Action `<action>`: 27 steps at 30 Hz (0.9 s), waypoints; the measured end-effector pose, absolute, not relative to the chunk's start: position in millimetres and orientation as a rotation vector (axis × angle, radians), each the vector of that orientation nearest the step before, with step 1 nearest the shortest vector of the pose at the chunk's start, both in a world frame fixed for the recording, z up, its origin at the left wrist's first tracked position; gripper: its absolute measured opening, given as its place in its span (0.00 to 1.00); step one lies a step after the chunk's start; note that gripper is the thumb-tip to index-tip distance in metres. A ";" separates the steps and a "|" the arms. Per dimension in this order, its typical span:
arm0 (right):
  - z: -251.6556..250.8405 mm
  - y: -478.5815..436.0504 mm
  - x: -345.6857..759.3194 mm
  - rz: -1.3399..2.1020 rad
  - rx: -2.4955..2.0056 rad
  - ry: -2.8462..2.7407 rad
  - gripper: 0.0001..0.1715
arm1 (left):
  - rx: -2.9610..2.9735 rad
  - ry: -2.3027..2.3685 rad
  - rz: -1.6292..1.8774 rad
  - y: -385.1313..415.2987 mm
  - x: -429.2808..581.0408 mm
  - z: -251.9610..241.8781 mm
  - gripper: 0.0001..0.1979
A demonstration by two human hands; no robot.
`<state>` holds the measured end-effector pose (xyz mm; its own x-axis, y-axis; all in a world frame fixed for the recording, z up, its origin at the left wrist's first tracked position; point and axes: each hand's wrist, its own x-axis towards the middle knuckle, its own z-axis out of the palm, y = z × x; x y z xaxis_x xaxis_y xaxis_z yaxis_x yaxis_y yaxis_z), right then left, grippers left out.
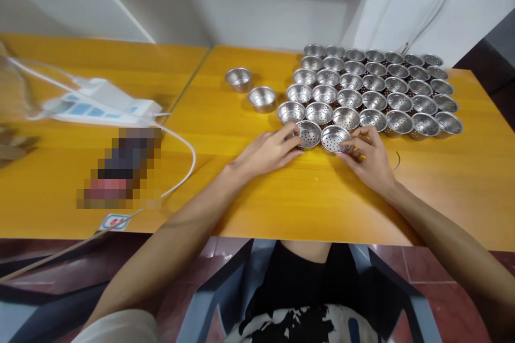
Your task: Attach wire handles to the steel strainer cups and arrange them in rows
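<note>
My left hand (pixel 279 146) pinches the rim of a small perforated metal cup (pixel 309 134) at the near left of a block of matching cups. Right beside it stands another perforated metal cup (pixel 335 139), and the fingers of my right hand (pixel 368 156) are closed on its right rim. Both are upright on the table, side by side in front of the rows. Behind them, several upright cups (pixel 374 101) stand close together in rows. Apart to the left are two metal cups, one nearer (pixel 262 99) and one farther back (pixel 238 79); holes are not visible in these.
The yellow wooden table (pixel 249 198) has a seam left of the cups. A white power strip (pixel 104 102) lies at left with a white cable (pixel 192 155) looping toward the front edge. Near it is a blurred-out dark and red object (pixel 120 171). A thin dark strand (pixel 398 161) lies at right.
</note>
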<state>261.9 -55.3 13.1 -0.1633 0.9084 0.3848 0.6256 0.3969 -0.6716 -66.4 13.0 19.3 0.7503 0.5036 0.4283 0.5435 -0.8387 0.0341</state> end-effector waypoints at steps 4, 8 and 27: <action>16.9 -58.6 259.5 0.421 -1.341 -1.940 0.19 | -2.670 -1.067 -0.884 20.1 -76.6 26.2 0.27; 27.8 -60.5 259.8 0.297 -1.367 -1.904 0.24 | -2.303 -1.386 -1.307 57.2 -103.1 10.2 0.23; 67.3 -66.8 339.2 0.273 -1.657 -2.495 0.08 | -2.154 -1.284 -1.610 80.9 -106.0 1.4 0.28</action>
<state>339.2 -66.8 67.3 -0.3867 0.9221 0.0118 0.8979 0.3793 -0.2235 -106.0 80.9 1.4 0.0511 0.5318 0.8453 0.7059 -0.6180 0.3461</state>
